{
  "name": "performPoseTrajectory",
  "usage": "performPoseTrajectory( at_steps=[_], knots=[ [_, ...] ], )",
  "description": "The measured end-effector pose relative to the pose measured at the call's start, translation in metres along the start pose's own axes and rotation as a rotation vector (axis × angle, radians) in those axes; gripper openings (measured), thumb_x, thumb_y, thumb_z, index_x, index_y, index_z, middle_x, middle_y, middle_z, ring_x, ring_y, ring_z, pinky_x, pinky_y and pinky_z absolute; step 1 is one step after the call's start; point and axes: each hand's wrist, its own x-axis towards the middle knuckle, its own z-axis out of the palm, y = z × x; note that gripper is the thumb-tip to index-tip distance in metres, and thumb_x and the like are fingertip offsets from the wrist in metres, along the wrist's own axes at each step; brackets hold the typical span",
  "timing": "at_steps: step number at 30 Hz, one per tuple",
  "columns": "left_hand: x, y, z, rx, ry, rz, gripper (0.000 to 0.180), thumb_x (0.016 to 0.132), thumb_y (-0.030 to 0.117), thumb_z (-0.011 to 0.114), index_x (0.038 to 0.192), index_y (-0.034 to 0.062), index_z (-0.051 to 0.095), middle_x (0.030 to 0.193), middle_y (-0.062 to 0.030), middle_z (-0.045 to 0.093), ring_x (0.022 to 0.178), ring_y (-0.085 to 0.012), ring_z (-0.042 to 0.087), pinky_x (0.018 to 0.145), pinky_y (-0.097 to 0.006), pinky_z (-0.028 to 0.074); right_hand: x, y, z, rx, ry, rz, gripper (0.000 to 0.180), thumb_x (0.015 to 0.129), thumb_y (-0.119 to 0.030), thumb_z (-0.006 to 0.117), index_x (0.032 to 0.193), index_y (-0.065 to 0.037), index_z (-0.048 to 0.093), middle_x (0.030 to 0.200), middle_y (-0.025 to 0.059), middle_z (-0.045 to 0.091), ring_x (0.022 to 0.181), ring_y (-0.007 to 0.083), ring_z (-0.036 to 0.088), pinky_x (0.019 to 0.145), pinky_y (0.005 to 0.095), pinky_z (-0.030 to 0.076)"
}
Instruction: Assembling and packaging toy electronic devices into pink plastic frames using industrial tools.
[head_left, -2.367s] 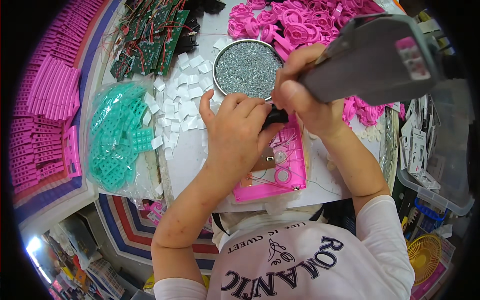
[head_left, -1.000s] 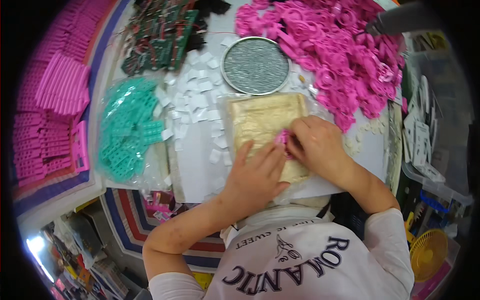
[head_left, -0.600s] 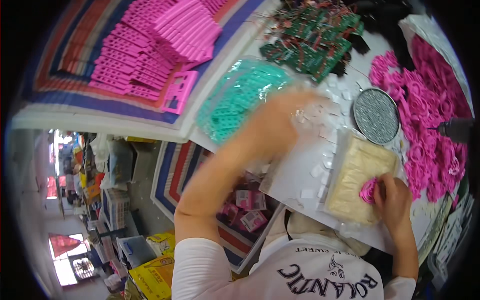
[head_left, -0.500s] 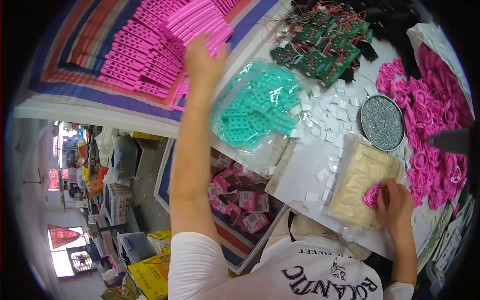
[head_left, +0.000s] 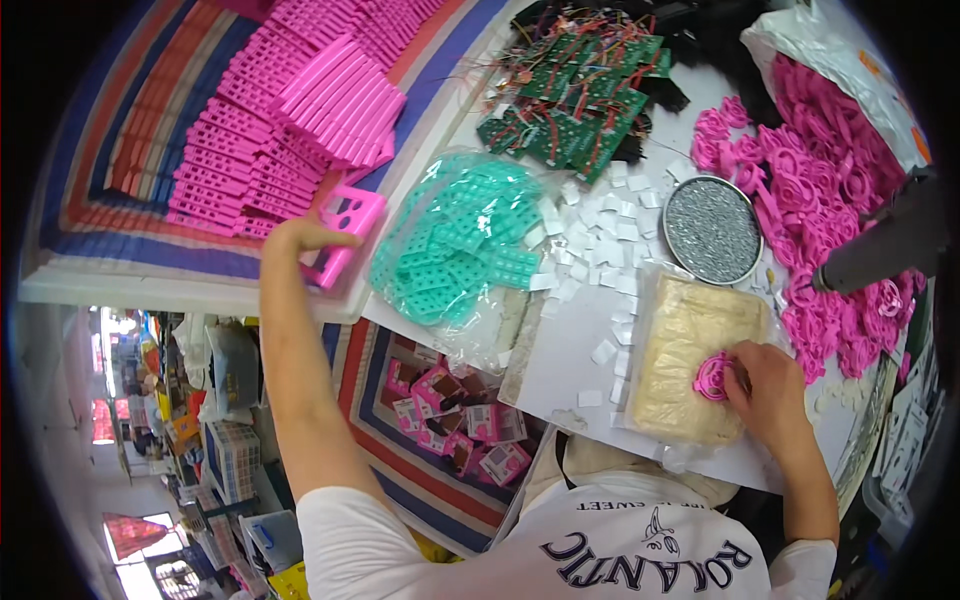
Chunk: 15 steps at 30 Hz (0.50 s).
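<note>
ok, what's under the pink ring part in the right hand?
The pink ring part, held by the right hand, rests on a tan pad. The hand covers the part's right edge and the pad beneath.

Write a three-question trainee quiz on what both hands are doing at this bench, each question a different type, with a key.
1. True or false: the left hand grips a pink plastic frame at the edge of the stacked pink frames.
2. Multiple choice: the right hand holds the small pink ring part on
A. the round tin of silver screws
B. the tan pad
C. the bag of teal parts
3. Fill in: the heap behind the teal bag consists of green ____ with wires.

Key: 1 true; 2 B; 3 circuit boards.
</note>
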Motion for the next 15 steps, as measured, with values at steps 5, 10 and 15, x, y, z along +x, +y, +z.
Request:
performPoseTrajectory(
  at_steps=[5, 10, 15],
  knots=[
    [-0.137, 0.060, 0.052, 0.188, 0.558, 0.761, 0.136, 0.051, 0.049, 0.093, 0.155, -0.0077, 0.027, 0.145, -0.0310, 0.047, 0.134, -0.0422, 0.048, 0.111, -0.048, 0.040, -0.001, -0.007, -0.018, 0.289, -0.012, 0.056, 0.043, 0.080, -0.017, 0.081, 0.118, -0.005, 0.065, 0.086, 0.0117, 0.066, 0.072, 0.0278, 0.064, 0.069, 0.0400, 0.052],
    [-0.257, 0.172, 0.187, -0.010, 0.397, 1.122, 0.145, 0.051, 0.053, 0.094, 0.158, -0.0073, 0.017, 0.153, -0.0294, 0.033, 0.142, -0.0459, 0.034, 0.121, -0.054, 0.022, -0.010, -0.045, -0.021, 0.950, -0.172, -0.158, 0.086, 0.082, -0.029, 0.085, 0.150, -0.003, 0.040, 0.132, 0.0201, 0.057, 0.115, 0.0299, 0.062, 0.088, 0.0400, 0.054],
    [-0.281, 0.195, 0.290, -1.127, -0.126, 0.997, 0.106, 0.083, 0.030, 0.083, 0.159, -0.0021, 0.017, 0.150, -0.0194, 0.043, 0.128, -0.0266, 0.050, 0.106, -0.046, 0.042, -0.031, -0.023, -0.024, 1.276, -0.074, -0.046, 0.047, 0.089, -0.023, 0.076, 0.128, -0.001, 0.060, 0.104, 0.0090, 0.070, 0.091, 0.0199, 0.069, 0.076, 0.0346, 0.054]
  ],
)
